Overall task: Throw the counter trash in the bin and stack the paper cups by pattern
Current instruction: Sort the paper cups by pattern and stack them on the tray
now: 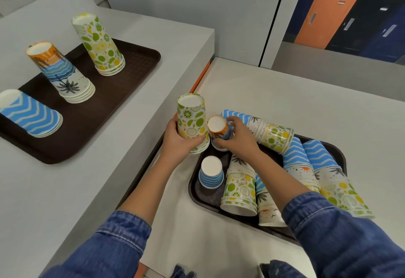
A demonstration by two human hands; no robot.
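On the near tray (197, 192), far-left corner: an upside-down lime-and-lemon stack (192, 120) stands right next to an upside-down sunset cup (219, 127), pretty much touching.
Left hand (178, 140): fingers and thumb wrapped round the lower half of the lime-and-lemon stack, solid grip.
Right hand (237, 138): fingers curled over the sunset cup with the thumb on the near side, so it's clamped on it.
Rest of that tray: one blue-striped cup (211, 172) sits upside down on its own, and mixed stacks (240, 190) lie on their sides with the patterns all jumbled.
Far tray (135, 63), up on the raised counter: three sorted upside-down piles, set apart from each other. They're the citrus pile (98, 43), the palm-and-sunset pile (61, 71) and the blue zigzag pile (30, 113).
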